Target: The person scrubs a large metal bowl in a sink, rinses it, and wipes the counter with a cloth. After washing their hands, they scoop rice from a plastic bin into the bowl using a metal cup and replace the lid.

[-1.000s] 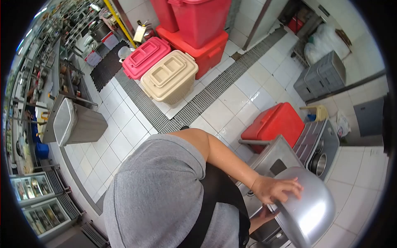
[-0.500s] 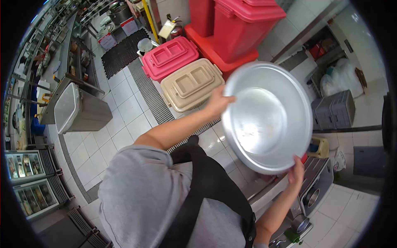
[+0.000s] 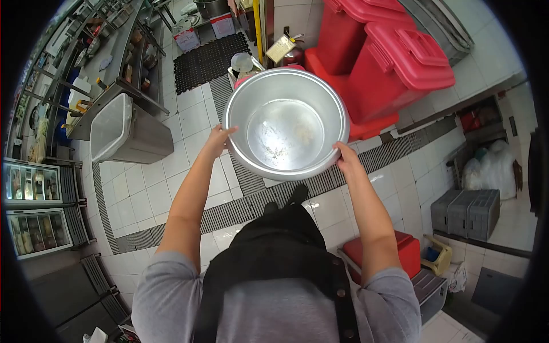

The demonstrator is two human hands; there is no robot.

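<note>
A large round aluminium basin [image 3: 286, 134] is held out in front of me, its open top tilted toward the camera. Dark specks and a dull stain mark its shiny bottom. My left hand [image 3: 218, 140] grips the rim on the left side, with the thumb over the edge. On the lower right, my right hand [image 3: 346, 155] pinches the same rim. The fingers of both hands are partly hidden behind the basin. Behind the basin, most of the pink and beige lidded boxes is covered from view.
Red lidded bins [image 3: 400, 63] stand on a red base at the upper right. A grey bin [image 3: 134, 131] is on the left beside a steel counter. A drain grate [image 3: 229, 208] crosses the tiled floor. Grey crates [image 3: 466, 212] and a red box [image 3: 400, 254] are at the right.
My body has turned, and the basin has swung from the right to the middle, in front of the lidded boxes. Both hands have kept hold of its rim.
</note>
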